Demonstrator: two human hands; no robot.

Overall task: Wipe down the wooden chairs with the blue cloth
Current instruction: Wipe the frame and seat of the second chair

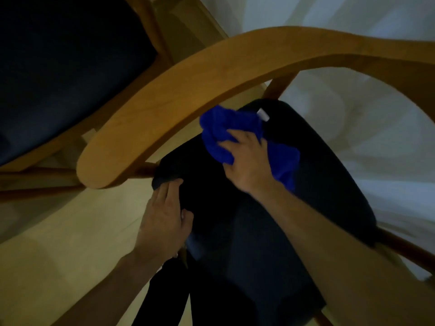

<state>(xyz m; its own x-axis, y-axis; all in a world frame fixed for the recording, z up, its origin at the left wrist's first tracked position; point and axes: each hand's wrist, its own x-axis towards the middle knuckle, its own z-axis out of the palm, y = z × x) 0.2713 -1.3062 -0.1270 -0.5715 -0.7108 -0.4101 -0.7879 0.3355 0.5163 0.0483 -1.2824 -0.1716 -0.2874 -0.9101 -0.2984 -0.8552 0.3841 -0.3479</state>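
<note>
From the head view, your right hand (247, 158) grips the blue cloth (226, 130), fingers curled into its bunched folds. The cloth sits under and ahead of that hand, pressed on the dark seat cushion (317, 165) of the nearer wooden chair (211, 67); part of it spills out past the little-finger side of the hand, toward your wrist. A small white tag (263, 114) shows at the cloth's far edge, just beyond your fingertips.

Your left hand (166, 215) lies nearer to you and to the left of the right hand, well apart from the cloth. Its fingers are fairly straight and rest on the left edge of the same dark cushion, the thumb reaching onto the top; it holds nothing that you can make out, though the dim light hides whether the fingertips hook round the edge.

Above both hands the chair's curved wooden backrest rail sweeps across, its rounded end just beyond your left fingertips, not touching them. The cloth lies just below that rail, apart from it.

Further out past the left hand stands a second wooden chair (150, 31) with its own dark seat (58, 67). Beneath your left forearm is pale wooden floor (58, 255). Beyond your right hand hangs pale, blurred fabric (353, 102).
</note>
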